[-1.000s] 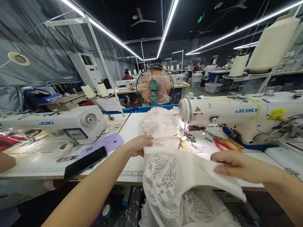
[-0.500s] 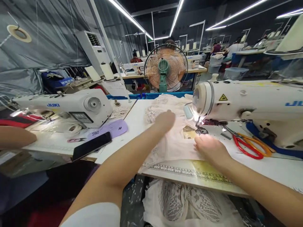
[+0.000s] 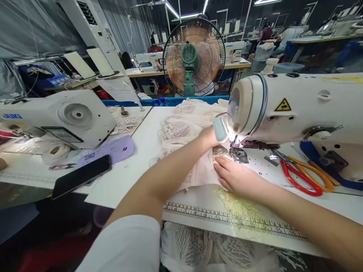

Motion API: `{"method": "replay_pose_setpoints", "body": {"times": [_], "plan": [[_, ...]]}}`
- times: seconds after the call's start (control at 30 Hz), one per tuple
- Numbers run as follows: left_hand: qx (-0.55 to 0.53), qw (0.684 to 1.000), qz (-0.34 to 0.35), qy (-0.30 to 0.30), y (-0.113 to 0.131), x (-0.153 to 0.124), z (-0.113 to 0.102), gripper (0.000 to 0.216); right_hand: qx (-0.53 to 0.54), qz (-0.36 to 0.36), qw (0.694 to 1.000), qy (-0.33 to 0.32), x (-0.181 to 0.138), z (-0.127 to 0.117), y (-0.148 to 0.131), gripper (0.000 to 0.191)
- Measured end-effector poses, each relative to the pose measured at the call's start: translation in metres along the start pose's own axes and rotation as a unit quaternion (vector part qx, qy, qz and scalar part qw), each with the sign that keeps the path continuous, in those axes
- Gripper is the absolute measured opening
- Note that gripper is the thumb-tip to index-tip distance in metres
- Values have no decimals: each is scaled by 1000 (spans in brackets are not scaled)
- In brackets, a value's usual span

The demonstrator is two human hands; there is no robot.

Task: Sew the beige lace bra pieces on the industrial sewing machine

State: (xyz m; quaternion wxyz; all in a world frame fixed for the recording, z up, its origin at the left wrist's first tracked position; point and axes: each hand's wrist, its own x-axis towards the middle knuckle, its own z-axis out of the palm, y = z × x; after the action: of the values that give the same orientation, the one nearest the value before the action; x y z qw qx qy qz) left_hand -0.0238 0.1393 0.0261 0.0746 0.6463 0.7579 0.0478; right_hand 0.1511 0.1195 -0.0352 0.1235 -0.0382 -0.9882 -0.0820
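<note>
Beside the white sewing machine (image 3: 295, 102), pale lace fabric (image 3: 202, 176) is lying across the table (image 3: 133, 179); the right hand (image 3: 237, 177) is resting flat and outstretched upon it, while the left hand (image 3: 208, 136), partly hidden, is sitting by the pale-blue shield (image 3: 220, 129), grip impossible to tell.

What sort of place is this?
Most likely a sewing workshop: one sewing machine stands on the right and a second machine on the left, with thread cones behind it and pale lace fabric on the table.
</note>
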Motion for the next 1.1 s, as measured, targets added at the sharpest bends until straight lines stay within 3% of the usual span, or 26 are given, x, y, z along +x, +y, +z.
{"method": "replay_pose_setpoints", "body": {"times": [0.1, 0.17, 0.23, 0.37, 0.43, 0.57, 0.7, 0.9, 1.1], "plan": [[0, 998, 65, 9, -3, -38, -5, 24, 17, 14, 999, 39, 0, 5, 1, 42], [-25, 985, 173, 6, -8, -73, 3, 23, 14, 24, 997, 76, -2, 2, -3, 38], [-76, 961, 264, 42, -12, -106, 17, 24, -15, 45, 992, 113, -5, -8, -9, 29], [-55, 938, 318, 128, -16, -139, 43, 25, -42, 81, 992, 92, -20, -28, -19, 17], [-7, 935, 329, 134, -13, -139, 45, 25, -18, 63, 995, 75, -29, -28, -19, 18], [84, 936, 324, 107, -2, -126, 36, 31, 1, 19, 995, 101, -42, -16, -13, 35], [129, 930, 330, 95, 6, -109, 30, 35, 3, -1, 995, 95, -48, -12, -8, 35], [128, 912, 381, 82, 0, -86, 33, 36, 24, 14, 991, 129, -52, -23, -16, 30], [83, 931, 346, 76, -4, -78, 43, 39, 4, 15, 994, 112, -51, -22, -16, 32]]}}
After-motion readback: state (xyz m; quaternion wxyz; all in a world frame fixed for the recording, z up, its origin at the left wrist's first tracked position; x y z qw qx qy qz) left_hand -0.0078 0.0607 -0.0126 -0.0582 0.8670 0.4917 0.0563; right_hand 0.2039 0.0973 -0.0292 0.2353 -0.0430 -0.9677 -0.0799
